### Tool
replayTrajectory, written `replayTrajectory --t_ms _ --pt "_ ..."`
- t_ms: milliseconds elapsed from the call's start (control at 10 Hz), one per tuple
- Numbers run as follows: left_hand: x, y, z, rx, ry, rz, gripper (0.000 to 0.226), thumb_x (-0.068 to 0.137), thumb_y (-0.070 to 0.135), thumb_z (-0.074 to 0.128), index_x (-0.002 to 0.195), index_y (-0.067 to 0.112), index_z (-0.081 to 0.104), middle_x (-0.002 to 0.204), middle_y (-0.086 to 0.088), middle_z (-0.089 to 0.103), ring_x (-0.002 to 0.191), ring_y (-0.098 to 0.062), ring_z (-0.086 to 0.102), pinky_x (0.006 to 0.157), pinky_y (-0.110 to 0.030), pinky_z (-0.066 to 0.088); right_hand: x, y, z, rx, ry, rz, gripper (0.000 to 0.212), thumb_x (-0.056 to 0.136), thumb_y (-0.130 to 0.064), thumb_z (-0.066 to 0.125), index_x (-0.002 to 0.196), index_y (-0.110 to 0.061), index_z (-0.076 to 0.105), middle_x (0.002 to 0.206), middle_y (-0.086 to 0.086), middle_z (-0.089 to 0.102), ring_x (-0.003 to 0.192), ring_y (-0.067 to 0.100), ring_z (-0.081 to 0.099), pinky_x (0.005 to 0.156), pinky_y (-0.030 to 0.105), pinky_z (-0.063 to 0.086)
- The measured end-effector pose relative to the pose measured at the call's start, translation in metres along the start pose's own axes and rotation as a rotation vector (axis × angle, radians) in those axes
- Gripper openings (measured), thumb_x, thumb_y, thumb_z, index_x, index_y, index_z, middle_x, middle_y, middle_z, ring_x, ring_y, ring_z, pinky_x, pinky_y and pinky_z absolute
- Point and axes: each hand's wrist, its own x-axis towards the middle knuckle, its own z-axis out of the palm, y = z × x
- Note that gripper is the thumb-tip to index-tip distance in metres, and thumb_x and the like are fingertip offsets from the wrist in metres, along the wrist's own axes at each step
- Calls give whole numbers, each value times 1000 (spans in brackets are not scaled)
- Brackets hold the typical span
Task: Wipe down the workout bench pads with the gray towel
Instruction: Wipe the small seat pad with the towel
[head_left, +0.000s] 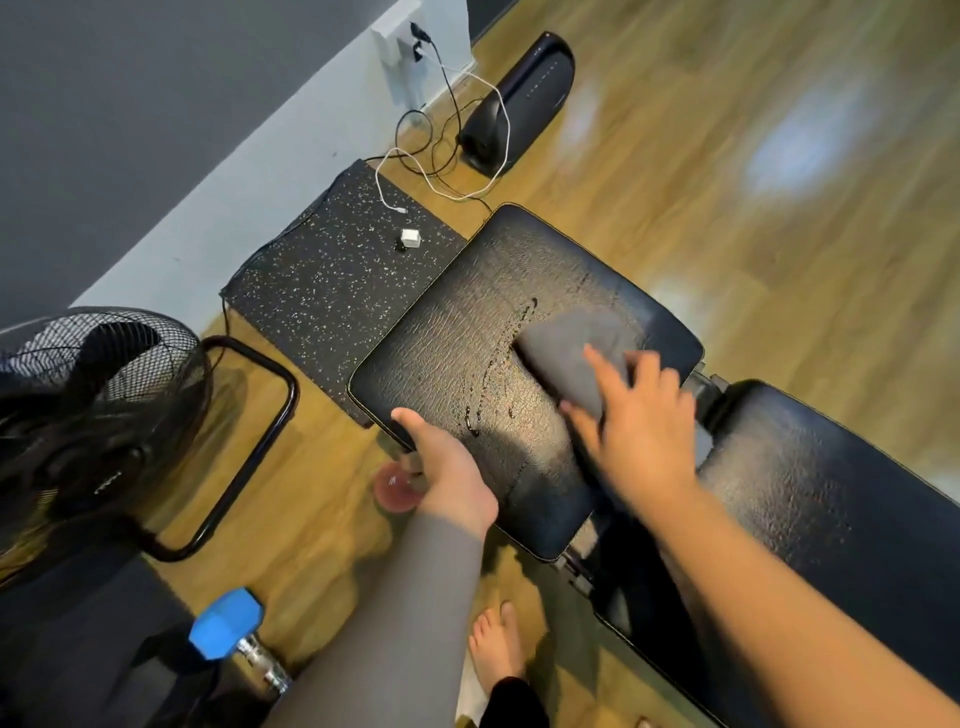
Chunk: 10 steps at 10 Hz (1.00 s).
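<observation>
The bench's black seat pad (457, 322) fills the middle, and its longer back pad (831, 467) runs off to the right. Lines of wet droplets (498, 374) cross the seat pad. A folded gray towel (566, 343) lies on the pad's right side. My right hand (639, 431) presses flat on the towel's near end with fingers spread. My left hand (447, 473) is at the pad's near-left edge with the thumb on the rim. It is closed around a pinkish translucent container (392, 493), which is blurred and mostly hidden.
A black floor fan (93, 395) and its tube base (249, 447) stand at left. A blue dumbbell (223, 623) lies near my bare foot (498, 649). Behind the bench are a speckled mat (332, 280) with a white charger (410, 238), loose cables (431, 150) and a black speaker (519, 98).
</observation>
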Motion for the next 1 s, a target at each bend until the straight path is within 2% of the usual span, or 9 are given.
replayTrajectory --t_ms 100,200,300,400,500,600,700,800,1000 --pt "-2 1 7 -63 -39 -21 96 83 80 5 157 21 20 166 -4 17 153 -25 14 125 -37 10 59 12 -7 -3 -20 183 66 88 -58 59 145 -28 45 126 19 47 107 41 48 85 49 40" --pt "-4 -2 8 -198 -76 -85 82 96 72 13 158 18 20 167 -3 16 153 -24 15 122 -36 13 74 7 -7 22 -28 258 65 89 -56 59 145 -28 44 126 18 45 109 41 47 89 52 39" --pt "-16 10 7 -331 -65 -211 94 88 81 31 159 22 16 168 0 12 153 -24 18 122 -49 16 47 -12 -6 -14 12 192 65 84 -53 66 140 -27 49 119 19 49 100 39 48 81 50 41" --pt "-25 15 6 -452 -68 -222 94 87 80 39 155 17 27 163 2 27 146 -22 36 118 -47 28 0 -49 -4 -12 -10 -8 68 75 -48 72 137 -28 52 112 16 52 90 35 49 73 45 40" --pt "-26 5 2 -583 -311 -197 81 90 78 33 123 10 60 122 -9 71 112 -26 65 102 -40 47 -48 -82 5 -12 -89 -189 63 77 -38 72 136 -30 52 115 13 58 83 32 50 69 43 38" --pt "-17 -2 -2 -652 -455 -207 95 81 87 30 129 10 61 123 -20 69 119 -35 62 112 -48 40 -47 -79 11 -25 -85 -260 61 77 -41 75 134 -30 55 112 11 59 77 31 50 66 42 38" --pt "-11 -1 5 -658 -334 -221 92 76 87 43 137 19 52 133 -12 64 116 -30 64 109 -48 43 -21 -63 6 -41 -104 -352 64 77 -53 70 134 -31 54 112 10 57 83 33 52 68 43 40" --pt "-7 -3 6 -639 -191 -210 111 59 89 52 154 39 22 163 5 28 143 -25 41 118 -55 26 25 -52 3 -61 -67 -264 65 79 -56 70 136 -30 54 113 13 54 90 36 53 72 44 42" --pt "0 -8 7 -576 -108 -184 98 76 83 48 156 38 12 168 5 8 153 -21 18 122 -54 14 127 -49 -5 -45 -78 67 64 90 -60 55 145 -31 40 132 16 41 114 40 45 91 52 39"
